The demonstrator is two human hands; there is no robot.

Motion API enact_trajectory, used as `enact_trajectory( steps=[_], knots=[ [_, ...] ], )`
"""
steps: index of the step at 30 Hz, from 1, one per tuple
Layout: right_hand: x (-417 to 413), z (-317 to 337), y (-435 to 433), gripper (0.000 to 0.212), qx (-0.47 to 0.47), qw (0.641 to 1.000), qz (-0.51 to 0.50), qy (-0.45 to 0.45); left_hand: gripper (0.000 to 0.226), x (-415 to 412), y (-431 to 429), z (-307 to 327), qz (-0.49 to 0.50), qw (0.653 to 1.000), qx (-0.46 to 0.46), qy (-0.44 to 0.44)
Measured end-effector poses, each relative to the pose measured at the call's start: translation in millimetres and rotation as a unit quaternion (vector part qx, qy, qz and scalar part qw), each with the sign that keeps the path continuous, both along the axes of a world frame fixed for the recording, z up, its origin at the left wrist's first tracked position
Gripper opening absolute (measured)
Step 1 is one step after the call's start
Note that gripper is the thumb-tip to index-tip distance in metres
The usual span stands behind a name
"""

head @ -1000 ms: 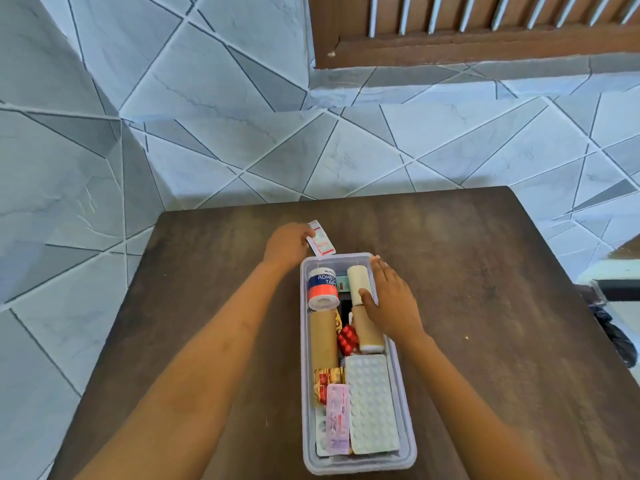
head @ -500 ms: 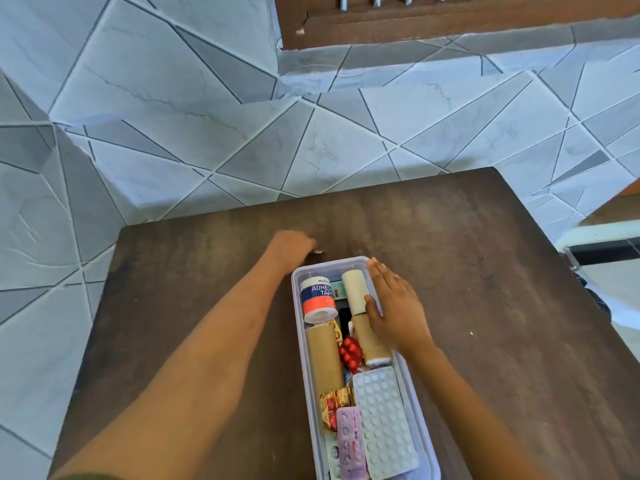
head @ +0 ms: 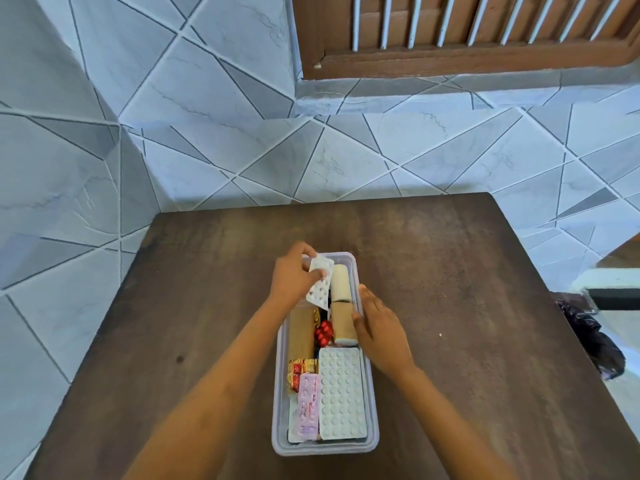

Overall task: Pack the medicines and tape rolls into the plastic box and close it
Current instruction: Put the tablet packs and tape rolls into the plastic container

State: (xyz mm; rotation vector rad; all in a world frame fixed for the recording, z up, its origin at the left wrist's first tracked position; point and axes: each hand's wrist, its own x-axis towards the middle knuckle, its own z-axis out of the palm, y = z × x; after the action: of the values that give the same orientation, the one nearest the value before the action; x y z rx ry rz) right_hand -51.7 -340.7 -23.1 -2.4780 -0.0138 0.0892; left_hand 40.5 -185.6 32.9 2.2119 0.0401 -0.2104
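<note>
Clear plastic box (head: 372,403) on dark wooden counter (head: 467,306), hands at far end.
Left hand (head: 294,277) fingers pinch white blister strip (head: 319,282); right hand (head: 379,332) flat, fingers extended along right rim.

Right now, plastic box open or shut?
Open. The plastic box has no lid on; rolls and blister packs show inside. Left hand holds a blister strip over it.
</note>
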Motion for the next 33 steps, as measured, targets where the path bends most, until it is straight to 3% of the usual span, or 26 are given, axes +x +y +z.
enact_trajectory(
  steps=[3,10,13,16,20,24,29,33],
  knots=[
    [-11,-4,-3,0.054,0.004,1.0,0.01,-0.002,0.021,-13,-16,-21,-0.018,0.997,0.068,-0.01],
    [-26,-9,-8,0.056,-0.012,0.999,0.031,-0.007,0.041,-29,-31,-34,-0.093,0.964,0.249,-0.016],
    [-30,-9,-9,0.058,-0.019,0.999,0.032,-0.008,0.039,-39,-31,-31,-0.096,0.941,0.32,-0.052],
    [-34,-9,-11,0.059,-0.021,0.999,0.043,-0.004,0.04,-51,-22,-26,-0.12,0.914,0.386,-0.019],
    [-43,-7,-13,0.06,-0.018,0.998,0.054,0.0,0.043,-69,-3,-29,-0.109,0.929,0.353,0.005],
    [-55,-6,-10,0.062,0.002,0.999,0.05,0.016,0.046,-89,21,-27,0.032,0.952,0.299,-0.051],
    [-63,-2,-6,0.061,-0.007,0.997,0.025,0.071,0.067,-108,40,-31,0.088,0.956,0.271,0.077],
    [-63,-2,0,0.054,0.015,0.998,-0.011,0.065,0.029,-112,42,-32,0.051,0.968,0.23,0.085]
  ],
)
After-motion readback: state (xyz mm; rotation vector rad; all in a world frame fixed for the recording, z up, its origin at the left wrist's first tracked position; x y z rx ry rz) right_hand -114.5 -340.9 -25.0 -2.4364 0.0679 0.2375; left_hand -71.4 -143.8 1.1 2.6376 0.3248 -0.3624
